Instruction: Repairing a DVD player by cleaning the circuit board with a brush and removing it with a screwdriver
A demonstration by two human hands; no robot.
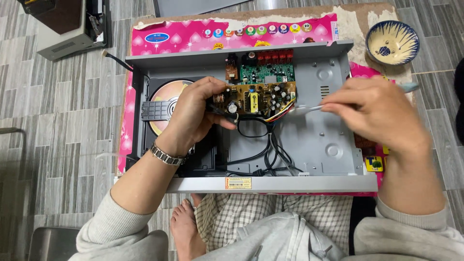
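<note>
An open grey disc player chassis lies on a pink mat. My left hand, with a metal watch on its wrist, grips the left end of a brown circuit board and holds it lifted above the chassis. My right hand holds a thin tool with a pale handle, its blurred tip at the board's right edge near the coloured wires. A green circuit board sits fixed at the back. The disc tray with a gold disc lies under my left hand.
A blue and white bowl stands at the back right. A grey device sits on the floor at the back left. Black cables loop across the chassis floor. My bare foot and checked trousers are under the front edge.
</note>
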